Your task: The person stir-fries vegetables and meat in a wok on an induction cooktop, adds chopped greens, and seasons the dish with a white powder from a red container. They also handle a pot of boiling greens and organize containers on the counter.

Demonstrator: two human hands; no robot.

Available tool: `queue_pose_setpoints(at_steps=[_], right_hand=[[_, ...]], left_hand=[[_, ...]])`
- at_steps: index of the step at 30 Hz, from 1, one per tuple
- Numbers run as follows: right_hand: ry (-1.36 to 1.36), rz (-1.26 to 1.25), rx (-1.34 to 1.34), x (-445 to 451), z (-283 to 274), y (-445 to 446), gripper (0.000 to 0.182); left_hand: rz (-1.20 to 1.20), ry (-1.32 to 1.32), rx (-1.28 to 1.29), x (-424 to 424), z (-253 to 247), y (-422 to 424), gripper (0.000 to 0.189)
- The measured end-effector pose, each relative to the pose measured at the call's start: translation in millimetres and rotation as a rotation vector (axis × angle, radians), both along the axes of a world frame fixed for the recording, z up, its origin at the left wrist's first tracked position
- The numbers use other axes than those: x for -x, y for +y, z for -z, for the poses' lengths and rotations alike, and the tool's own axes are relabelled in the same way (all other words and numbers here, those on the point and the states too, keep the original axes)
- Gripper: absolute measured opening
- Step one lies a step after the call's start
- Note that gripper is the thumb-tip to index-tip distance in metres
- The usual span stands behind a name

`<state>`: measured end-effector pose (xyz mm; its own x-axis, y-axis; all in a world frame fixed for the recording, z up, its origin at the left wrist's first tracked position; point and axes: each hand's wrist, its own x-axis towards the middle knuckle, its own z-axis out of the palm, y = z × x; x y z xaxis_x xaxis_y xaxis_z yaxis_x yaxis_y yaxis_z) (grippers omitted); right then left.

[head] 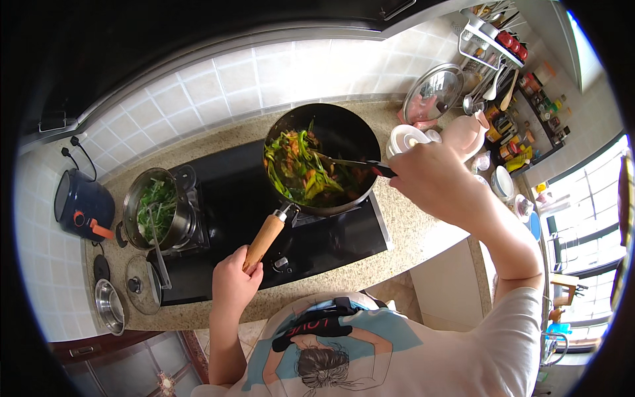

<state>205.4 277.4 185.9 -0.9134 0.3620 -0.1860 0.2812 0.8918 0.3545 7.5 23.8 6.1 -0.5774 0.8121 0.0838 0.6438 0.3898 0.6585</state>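
My left hand (234,280) is closed around the wooden handle (265,238) of a dark wok (342,126). The wok stands over the right side of a black glass cooktop (233,168). Inside it, cooked green vegetable strips with orange-brown pieces (308,171) are heaped towards the left. From the right, my right hand (429,181) grips the black handle of a metal spatula (342,162). The spatula's front end reaches into the food, which partly hides it.
To the left, a steel pot (171,226) holds leafy greens and a ladle (158,245). Beside it are a glass lid (144,293), a steel bowl (110,310) and a dark blue appliance (82,203). A pink jug (464,134) and an upright glass lid (429,92) stand at the back right.
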Motion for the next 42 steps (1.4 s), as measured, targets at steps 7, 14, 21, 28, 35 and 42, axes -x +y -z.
queue_pose_setpoints(at_steps=[7,14,21,28,35,42], right_hand=[[0.115,0.015,-0.019,-22,-58,-24,0.010],[0.058,-0.024,-0.139,7,16,-6,0.010],[0.264,0.343,0.147,0,-36,32,0.025],[0.170,0.387,-0.093,3,0,72,0.025],[-0.023,0.723,0.493,32,49,136,0.038],[0.230,0.120,0.385,14,47,82,0.030]], left_hand=[[-0.006,0.008,0.003,-1,1,-1,0.029],[0.033,0.003,-0.017,-1,-2,3,0.027],[0.010,0.025,-0.016,0,5,0,0.026],[0.001,0.010,0.007,-1,-1,-1,0.027],[0.054,0.053,0.043,3,-3,4,0.029],[0.015,0.049,0.076,2,-8,2,0.026]])
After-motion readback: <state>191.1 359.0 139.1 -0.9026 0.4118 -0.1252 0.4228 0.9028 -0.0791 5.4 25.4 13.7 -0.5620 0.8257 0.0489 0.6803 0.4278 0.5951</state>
